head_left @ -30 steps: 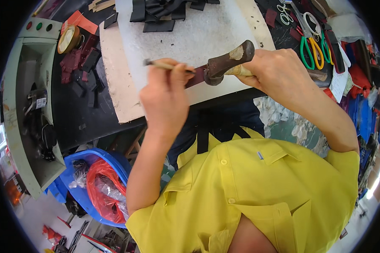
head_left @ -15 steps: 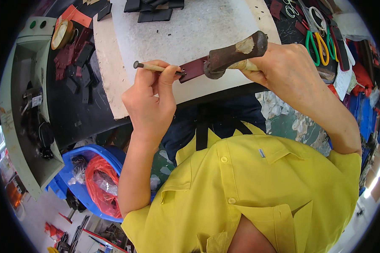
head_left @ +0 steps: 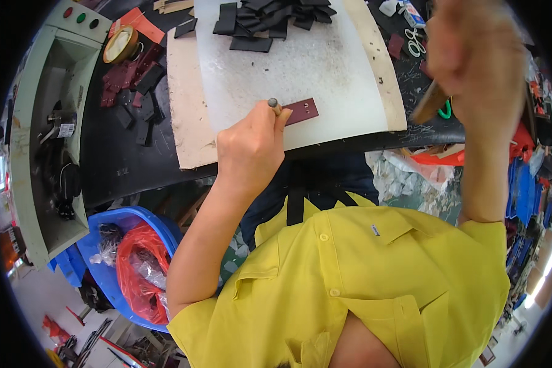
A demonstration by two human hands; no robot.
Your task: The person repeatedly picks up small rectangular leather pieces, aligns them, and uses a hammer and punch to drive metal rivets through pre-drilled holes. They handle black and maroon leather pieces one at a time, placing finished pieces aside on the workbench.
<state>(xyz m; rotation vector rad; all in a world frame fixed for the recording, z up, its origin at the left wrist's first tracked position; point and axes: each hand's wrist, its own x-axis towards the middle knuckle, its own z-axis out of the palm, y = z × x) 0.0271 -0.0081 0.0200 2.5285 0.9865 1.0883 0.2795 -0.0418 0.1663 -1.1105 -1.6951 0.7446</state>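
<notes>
Left hand [head_left: 251, 144] near worktop's [head_left: 129, 178] front edge, fingers closed round punch [head_left: 277, 110], its metal head uppermost. Maroon strip [head_left: 302, 111] just beside, flat on white board [head_left: 325, 67], two small curved cuts near right end; left end and punch tip hidden by fingers. Right hand [head_left: 481, 67] up at worktop's right side, blurred, fingers apparently wrapped round brown tool [head_left: 432, 103]. Risk: off-centre blow, from poor aim or tilted punch, could glance onto left fingers; loose strip might slip. Toward far edge: black pieces [head_left: 251, 44], heaped.
</notes>
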